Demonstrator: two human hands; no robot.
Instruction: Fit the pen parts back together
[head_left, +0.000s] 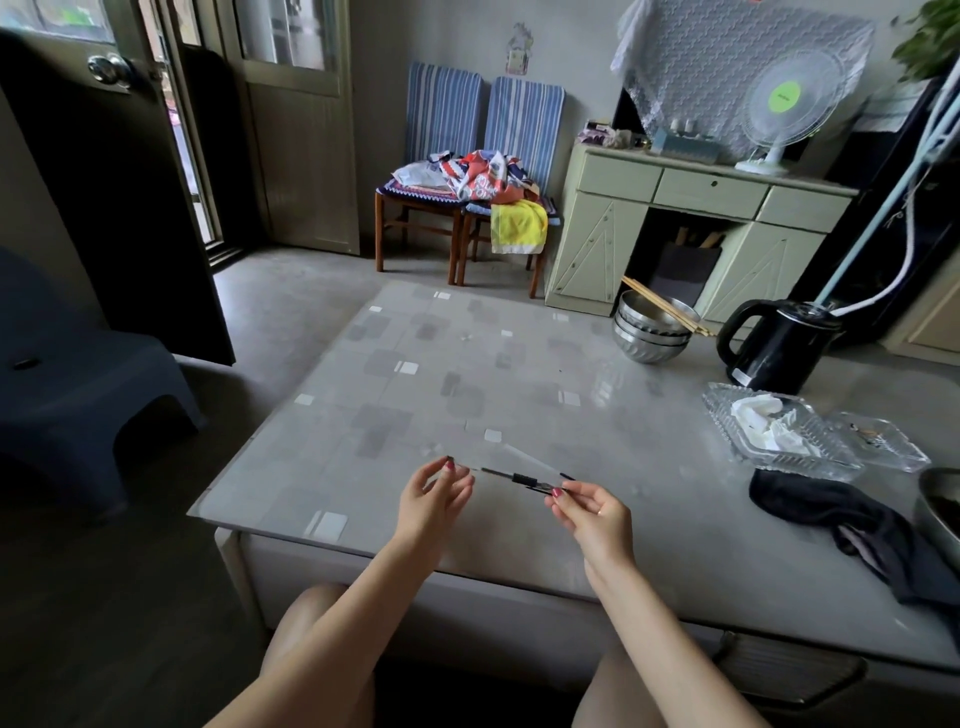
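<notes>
R hand (592, 512) pinches 1 pen refill (519, 479) | L hand (434, 493) pinches 1 small cap (450, 459) at 9 | table (363, 467) | 3 steel bowls (652, 332) at 1

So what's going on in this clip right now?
A person sits at a low table and has a pen in pieces. The right hand pinches the thin dark pen core by one end and holds it level over the table. The left hand pinches a small dark cap just clear of the core's other end. A clear pen barrel lies on the table behind them. Steel bowls, a kettle and a glass tray stand off to the right.
</notes>
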